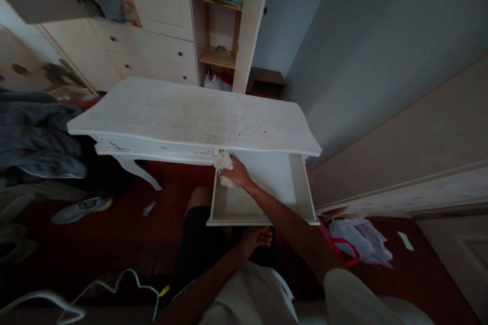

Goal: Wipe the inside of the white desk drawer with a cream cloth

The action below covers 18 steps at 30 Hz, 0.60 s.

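Observation:
My right hand (238,172) is closed around a crumpled cream cloth (224,161) and presses it against the left inner side of an open drawer (263,216). The drawer is pulled out from a white table (190,106), whose top has dark smudges and specks. Inside, the white drawer bottom shows, with no other object on it. My left hand (259,239) is in front of and below the drawer's front edge, near my lap. Its fingers are curled in, and I see nothing in them.
White wardrobes (160,0) stand behind the table, one door open on shelves with bags. A grey wall is on the right. Plastic bags (362,238) lie on the red floor at right. At left are a shoe (82,209), dark clothes (34,132) and a white hanger (114,284).

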### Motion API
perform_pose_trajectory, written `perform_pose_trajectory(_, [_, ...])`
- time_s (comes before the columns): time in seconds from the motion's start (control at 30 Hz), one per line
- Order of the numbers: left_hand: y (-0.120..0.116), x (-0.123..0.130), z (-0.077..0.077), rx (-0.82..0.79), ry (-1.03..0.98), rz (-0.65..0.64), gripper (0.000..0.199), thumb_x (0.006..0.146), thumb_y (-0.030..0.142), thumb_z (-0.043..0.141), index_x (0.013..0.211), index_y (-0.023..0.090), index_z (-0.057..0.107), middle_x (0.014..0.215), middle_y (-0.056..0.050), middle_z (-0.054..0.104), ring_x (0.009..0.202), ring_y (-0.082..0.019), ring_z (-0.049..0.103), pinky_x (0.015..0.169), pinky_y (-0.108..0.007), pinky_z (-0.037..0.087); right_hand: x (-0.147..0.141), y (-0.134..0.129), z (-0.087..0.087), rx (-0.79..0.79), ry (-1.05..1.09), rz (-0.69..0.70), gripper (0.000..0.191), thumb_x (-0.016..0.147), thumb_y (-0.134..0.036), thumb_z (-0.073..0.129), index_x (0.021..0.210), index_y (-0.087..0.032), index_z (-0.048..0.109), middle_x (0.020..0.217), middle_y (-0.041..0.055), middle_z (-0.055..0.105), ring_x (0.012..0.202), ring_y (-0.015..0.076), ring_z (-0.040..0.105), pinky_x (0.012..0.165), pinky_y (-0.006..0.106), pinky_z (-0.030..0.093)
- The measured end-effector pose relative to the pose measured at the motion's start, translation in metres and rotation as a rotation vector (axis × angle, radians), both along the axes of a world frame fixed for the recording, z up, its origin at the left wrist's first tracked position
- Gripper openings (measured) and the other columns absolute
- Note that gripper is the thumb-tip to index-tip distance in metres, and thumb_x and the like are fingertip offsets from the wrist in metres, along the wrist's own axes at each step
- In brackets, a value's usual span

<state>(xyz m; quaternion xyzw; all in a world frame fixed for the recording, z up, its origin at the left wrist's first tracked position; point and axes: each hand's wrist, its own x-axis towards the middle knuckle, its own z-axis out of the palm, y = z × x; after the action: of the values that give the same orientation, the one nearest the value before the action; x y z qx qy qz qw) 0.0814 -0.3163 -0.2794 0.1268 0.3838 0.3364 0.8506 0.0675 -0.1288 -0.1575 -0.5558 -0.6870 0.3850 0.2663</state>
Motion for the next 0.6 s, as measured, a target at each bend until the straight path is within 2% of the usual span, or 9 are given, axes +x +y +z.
perform_pose_trajectory(0.1, [0.000, -0.002, 0.004, -0.010, -0.005, -0.004, 0.033, 0.066, 0.038, 0.083, 0.082, 0.012, 0.070, 0.077, -0.010, 0.072, 0.068, -0.022, 0.067, 0.082, -0.043, 0.051, 0.015, -0.020, 0.001, -0.012, -0.061, 0.175, 0.047, 0.072, -0.025, 0.071, 0.117, -0.021, 0.060, 0.113, 0.0041, 0.067, 0.101, 0.0238, 0.062, 0.090, 0.035, 0.049])
perform_pose_trajectory(0.27, [-0.001, -0.004, 0.008, 0.000, -0.016, -0.006, 0.031, 0.067, 0.036, 0.081, 0.082, 0.012, 0.070, 0.078, -0.010, 0.073, 0.070, -0.021, 0.067, 0.084, -0.043, 0.050, 0.042, -0.041, -0.001, -0.242, -0.158, 0.733, 0.053, 0.069, -0.019, 0.074, 0.120, -0.018, 0.061, 0.110, 0.0033, 0.069, 0.097, 0.0211, 0.063, 0.085, 0.030, 0.049])
perform_pose_trajectory(0.33, [-0.001, -0.005, 0.009, -0.001, -0.019, -0.008, 0.032, 0.067, 0.037, 0.081, 0.082, 0.012, 0.069, 0.079, -0.010, 0.073, 0.070, -0.021, 0.067, 0.084, -0.043, 0.050, 0.043, -0.041, 0.001, -0.260, -0.183, 0.868, 0.055, 0.068, -0.017, 0.074, 0.121, -0.019, 0.061, 0.113, 0.0037, 0.070, 0.099, 0.0211, 0.064, 0.085, 0.029, 0.048])
perform_pose_trajectory(0.47, [-0.001, -0.006, 0.009, -0.009, -0.011, -0.012, 0.032, 0.065, 0.036, 0.082, 0.081, 0.011, 0.070, 0.078, -0.009, 0.073, 0.069, -0.021, 0.067, 0.081, -0.041, 0.051, 0.031, -0.036, 0.009, -0.228, -0.242, 0.980, 0.048, 0.066, -0.013, 0.071, 0.113, -0.021, 0.067, 0.103, 0.0015, 0.073, 0.091, 0.0196, 0.065, 0.079, 0.026, 0.048])
perform_pose_trajectory(0.6, [0.000, -0.005, 0.009, -0.012, -0.005, -0.011, 0.027, 0.068, 0.033, 0.081, 0.080, 0.011, 0.071, 0.078, -0.009, 0.073, 0.068, -0.020, 0.067, 0.080, -0.040, 0.051, 0.024, -0.038, 0.011, -0.191, -0.272, 0.993, 0.041, 0.067, -0.014, 0.071, 0.107, -0.021, 0.069, 0.098, 0.0010, 0.074, 0.085, 0.0187, 0.066, 0.075, 0.025, 0.047])
